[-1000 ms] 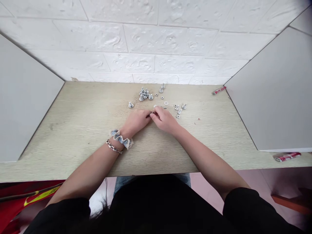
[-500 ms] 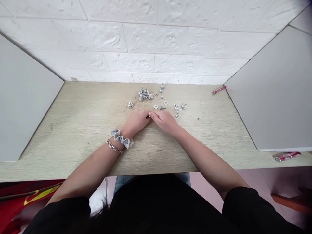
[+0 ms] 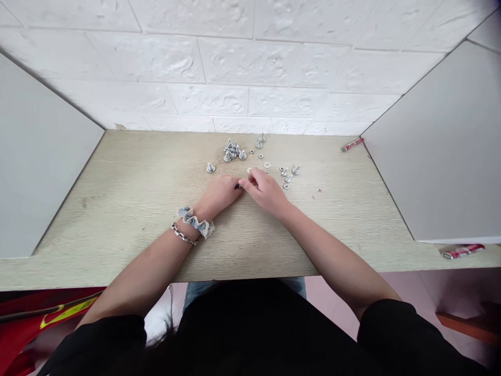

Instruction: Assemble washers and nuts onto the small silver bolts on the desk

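Note:
My left hand and my right hand rest together on the wooden desk, fingertips meeting over a small dark metal part pinched between them. The left fingers are curled in; the right fingers are bent, some lifted above a washer. Just beyond lie a pile of silver bolts, a lone bolt, and a few bolts and nuts to the right. A scrunchie and chain bracelet sit on my left wrist.
Grey partition panels stand on both sides, with a white brick wall behind. A red and silver pen-like item lies at the back right corner, another at the right front edge. A red object lies below the desk's left front.
My right hand's fingers have lifted and shifted slightly forward, covering the small bolt that lay bare beside the washer half a second ago. The left hand has stayed put.

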### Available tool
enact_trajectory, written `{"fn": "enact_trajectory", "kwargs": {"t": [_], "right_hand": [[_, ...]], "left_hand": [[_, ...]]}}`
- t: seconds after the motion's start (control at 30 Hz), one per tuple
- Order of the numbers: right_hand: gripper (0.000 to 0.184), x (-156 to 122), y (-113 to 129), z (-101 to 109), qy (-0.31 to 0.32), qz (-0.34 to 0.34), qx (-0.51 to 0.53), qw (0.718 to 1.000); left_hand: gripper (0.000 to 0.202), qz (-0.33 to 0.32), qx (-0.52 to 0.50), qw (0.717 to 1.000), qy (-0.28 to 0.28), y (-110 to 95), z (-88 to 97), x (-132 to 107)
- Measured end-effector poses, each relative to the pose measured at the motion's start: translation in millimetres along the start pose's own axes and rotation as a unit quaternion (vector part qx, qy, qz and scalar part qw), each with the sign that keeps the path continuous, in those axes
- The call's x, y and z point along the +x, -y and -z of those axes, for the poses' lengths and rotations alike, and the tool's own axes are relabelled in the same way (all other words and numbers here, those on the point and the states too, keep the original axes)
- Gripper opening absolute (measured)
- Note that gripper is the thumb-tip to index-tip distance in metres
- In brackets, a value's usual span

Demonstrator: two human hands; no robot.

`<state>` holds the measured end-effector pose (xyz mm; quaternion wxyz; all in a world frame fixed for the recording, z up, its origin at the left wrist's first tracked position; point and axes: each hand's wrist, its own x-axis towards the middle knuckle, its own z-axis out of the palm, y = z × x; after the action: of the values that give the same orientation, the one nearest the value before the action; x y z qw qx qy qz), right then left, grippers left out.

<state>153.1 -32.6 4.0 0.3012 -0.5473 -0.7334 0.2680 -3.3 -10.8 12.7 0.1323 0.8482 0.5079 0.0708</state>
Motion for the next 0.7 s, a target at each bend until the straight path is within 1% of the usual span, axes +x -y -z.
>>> {"fn": "enact_trajectory", "kwargs": {"t": [0.07, 0.17, 0.3, 0.37, 0.43, 0.47, 0.5, 0.57, 0.6, 0.63, 0.7], "right_hand": [[0.038, 0.9, -0.7, 0.2, 0.023, -0.007, -0.012, 1.000], [0.043, 1.3, -0.8, -0.9, 0.051, 0.000, -0.018, 0.999], [0.034, -0.1, 1.8, -3.2, 0.045, 0.008, -0.030, 0.999], [0.022, -0.8, 2.6, -3.5, 0.038, 0.024, -0.025, 0.999], [0.007, -1.5, 2.5, -3.5, 0.037, 0.055, -0.015, 0.998], [0.010, -1.9, 2.3, -3.4, 0.037, 0.072, -0.013, 0.997], [0.018, -2.3, 2.1, -3.4, 0.036, 0.087, -0.011, 0.996], [0.029, -2.9, 1.9, -3.1, 0.021, 0.099, -0.004, 0.995], [0.029, -3.0, 1.9, -2.8, 0.010, 0.093, 0.001, 0.996], [0.024, -2.9, 1.9, -2.3, -0.004, 0.081, 0.006, 0.997], [0.009, -1.9, 1.6, -0.8, -0.022, 0.048, -0.001, 0.999]], "left_hand": [[0.032, 0.005, 0.008, 1.000, -0.003, -0.9, -0.6, -0.3], [0.033, 0.007, 0.012, 1.000, 0.006, -2.1, -1.2, -1.0], [0.032, -0.002, -0.004, 1.000, 0.009, -2.0, 0.4, -1.4], [0.030, 0.004, -0.011, 1.000, 0.006, -1.3, 2.0, -1.1], [0.028, 0.015, -0.011, 1.000, 0.002, -0.6, 3.4, -0.6], [0.028, 0.019, -0.013, 1.000, 0.000, -0.4, 3.9, -0.4], [0.028, 0.022, -0.015, 1.000, -0.003, -0.4, 4.4, -0.4], [0.029, 0.027, -0.021, 0.999, -0.008, -0.7, 5.0, -0.6], [0.029, 0.028, -0.022, 0.999, -0.009, -1.0, 5.1, -0.9], [0.029, 0.027, -0.021, 0.999, -0.010, -1.5, 5.0, -1.2], [0.029, 0.021, -0.013, 1.000, -0.009, -2.4, 4.3, -1.7]]}}
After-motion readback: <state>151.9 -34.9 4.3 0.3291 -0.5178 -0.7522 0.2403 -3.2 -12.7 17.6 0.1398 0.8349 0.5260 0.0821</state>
